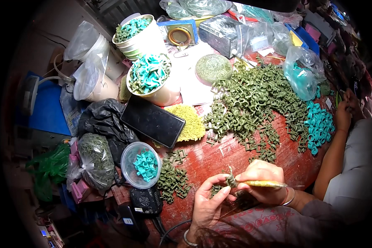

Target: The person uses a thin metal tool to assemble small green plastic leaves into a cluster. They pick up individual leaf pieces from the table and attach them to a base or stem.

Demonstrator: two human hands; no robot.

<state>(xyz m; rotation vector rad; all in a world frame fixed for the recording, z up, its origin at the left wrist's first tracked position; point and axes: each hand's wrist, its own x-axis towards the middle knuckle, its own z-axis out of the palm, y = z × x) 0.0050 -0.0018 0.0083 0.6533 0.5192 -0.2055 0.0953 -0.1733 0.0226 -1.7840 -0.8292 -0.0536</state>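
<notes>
The right hand point(263, 172), right of the frame's lower centre, is gripping a slim yellow tool point(263, 183); the left hand point(210, 202), at lower centre, is pinching a small dark-green piece point(231, 181). The piece is sitting between left thumb and fingers, just beside the right hand.

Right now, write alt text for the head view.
A person's left fingers hold a small green piece; the right fingers hold a slim yellow-handled tool beside it. Beyond lie heaped green pieces, teal rings and a black smartphone, over a red tabletop.
</notes>
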